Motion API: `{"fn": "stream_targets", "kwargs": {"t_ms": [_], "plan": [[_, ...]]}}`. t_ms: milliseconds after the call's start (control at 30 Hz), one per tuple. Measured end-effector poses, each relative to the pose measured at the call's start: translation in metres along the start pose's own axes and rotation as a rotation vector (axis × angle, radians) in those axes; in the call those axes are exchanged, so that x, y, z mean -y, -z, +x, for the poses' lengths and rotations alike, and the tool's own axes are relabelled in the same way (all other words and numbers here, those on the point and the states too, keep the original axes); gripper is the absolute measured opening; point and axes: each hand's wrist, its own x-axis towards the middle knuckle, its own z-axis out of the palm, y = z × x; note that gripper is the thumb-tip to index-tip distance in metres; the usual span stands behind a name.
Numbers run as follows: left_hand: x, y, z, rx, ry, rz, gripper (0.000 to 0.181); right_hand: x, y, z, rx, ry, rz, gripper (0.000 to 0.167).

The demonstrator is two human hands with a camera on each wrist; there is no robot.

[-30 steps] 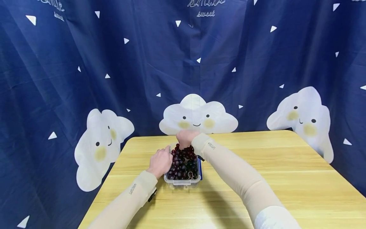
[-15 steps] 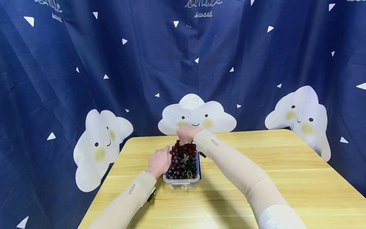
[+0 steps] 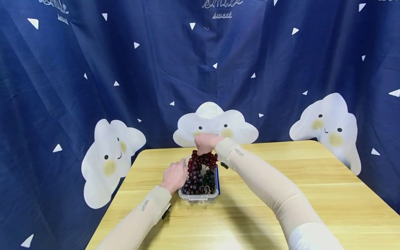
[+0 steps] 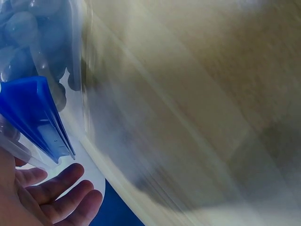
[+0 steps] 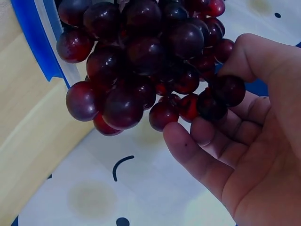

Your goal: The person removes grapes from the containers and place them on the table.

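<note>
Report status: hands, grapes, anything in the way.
Right hand holding grapes. Left hand at left side of container. Grapes partly above container, rest inside. Possible snag: container walls around the lower ones.

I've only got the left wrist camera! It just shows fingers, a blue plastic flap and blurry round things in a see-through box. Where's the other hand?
Observer: The right hand is holding one end of a bunch of round, dark red grapes.
Operator: Ooh, grapes! Is there a lid on top?
Observer: No. In the head view, grapes show through the open top of the clear plastic box.
Operator: And what's on its right side?
Observer: A long, blue plastic strip runs along there.
</note>
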Motion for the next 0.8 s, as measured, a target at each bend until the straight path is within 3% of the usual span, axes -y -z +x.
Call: {"fn": "stream_targets", "kwargs": {"t_ms": [300, 800], "plan": [[-0.002, -0.001, 0.0, -0.009, 0.001, -0.019, 0.042, -0.004, 0.008, -0.011, -0.072, 0.042, -0.003, 0.051], [-0.001, 0.001, 0.0, 0.003, 0.008, -0.023, 0.044, -0.028, 0.022, -0.03, -0.153, 0.032, 0.057, 0.047]]}}
